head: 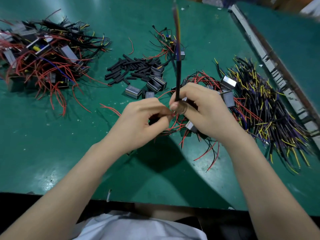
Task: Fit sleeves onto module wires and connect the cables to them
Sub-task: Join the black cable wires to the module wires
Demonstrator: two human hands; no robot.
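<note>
My right hand point(202, 110) grips a black cable point(178, 71) that stands upright, its coloured cores blurred at the top. My left hand point(140, 122) pinches thin red module wires point(173, 116) right beside the cable's lower end. A small metal module point(190, 126) shows under my right palm, partly hidden. Black sleeves point(131, 69) lie in a loose heap further back on the green table point(52, 144).
A pile of finished modules with red wires point(41, 56) fills the far left. Loose grey modules point(152, 84) lie near the sleeves. A large heap of black, yellow and purple cables point(263, 108) covers the right, beside a metal rail point(270, 63).
</note>
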